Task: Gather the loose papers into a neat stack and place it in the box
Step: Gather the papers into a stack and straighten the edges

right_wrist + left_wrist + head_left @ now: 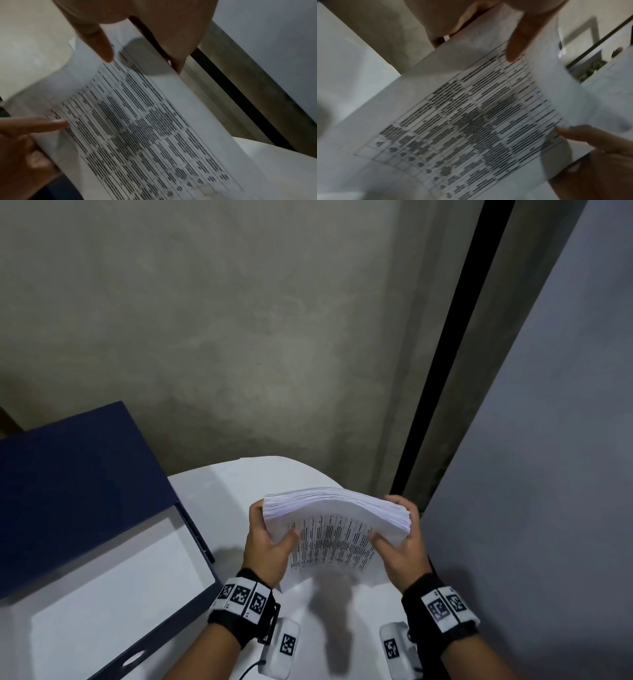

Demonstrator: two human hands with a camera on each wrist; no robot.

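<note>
A thick stack of white papers [334, 529], its near sheet printed with a table, stands on edge over the round white table [346, 638], bowed in the middle. My left hand [270, 537] grips its left end and my right hand [399, 534] grips its right end, thumbs on the printed face. The printed sheet [471, 121] fills the left wrist view, and the same sheet [145, 128] fills the right wrist view, with a thumb and fingers at its edges. The dark blue box [191, 529] lies open at the left, lid [75, 481] tipped back, white inside.
A bare concrete wall stands behind the table. A black vertical strip [455, 347] and a grey panel [548, 440] rise at the right, close to my right hand. White table surface shows below the stack, between my wrists.
</note>
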